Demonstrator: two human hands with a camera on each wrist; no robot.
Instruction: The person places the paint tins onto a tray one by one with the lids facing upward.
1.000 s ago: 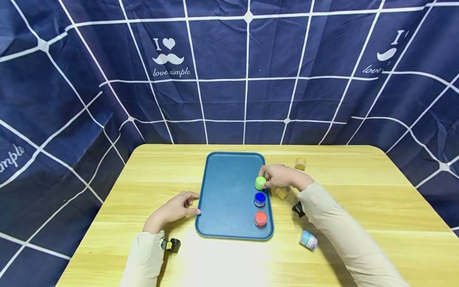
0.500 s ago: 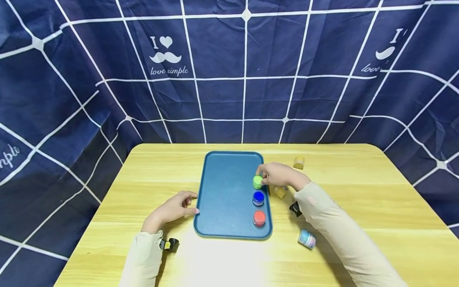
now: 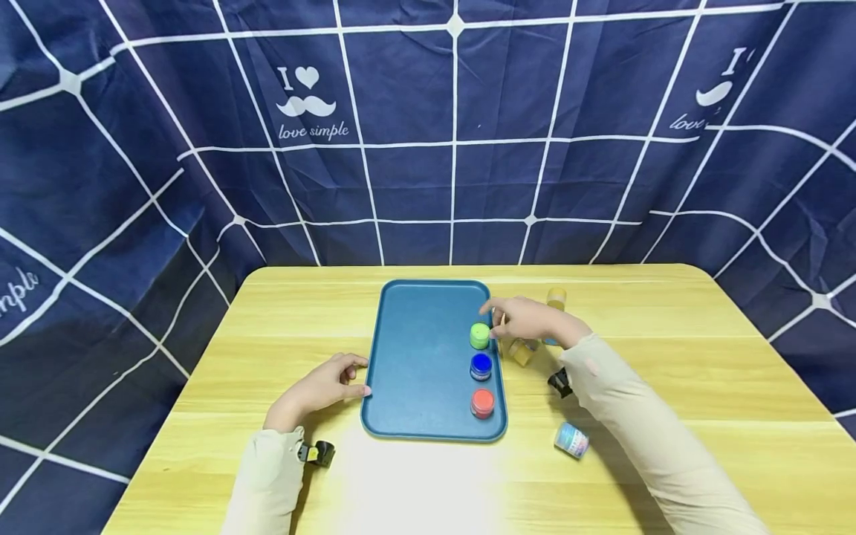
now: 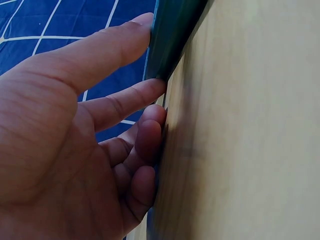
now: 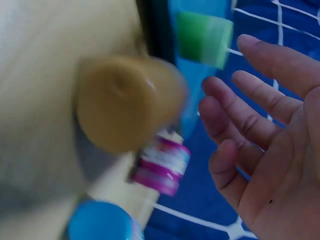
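On the blue tray (image 3: 421,357), a green-lidded jar (image 3: 479,336), a blue-lidded jar (image 3: 481,366) and a red-lidded jar (image 3: 483,403) stand in a column along the right side. My right hand (image 3: 524,318) is just right of the green one. The right wrist view shows a gap between its spread fingers and that green jar (image 5: 205,39); the hand holds nothing. At the tray's left rim, my left hand (image 3: 324,386) touches the edge with thumb and index finger. In the left wrist view the thumb (image 4: 115,47) lies against the tray's side, the other fingers loosely bent.
A tan jar (image 3: 521,353) lies right of the tray, beneath my right hand. Another yellowish jar (image 3: 556,299) is farther back, and a light-blue jar (image 3: 571,440) lies nearer the front. The right wrist view also has a magenta jar (image 5: 162,165). A dark blue curtain (image 3: 414,186) hangs behind the table.
My right hand has let go of the green-lidded jar and drawn slightly back and to the right, its fingers loosening. The left hand has stayed at the tray's rim.
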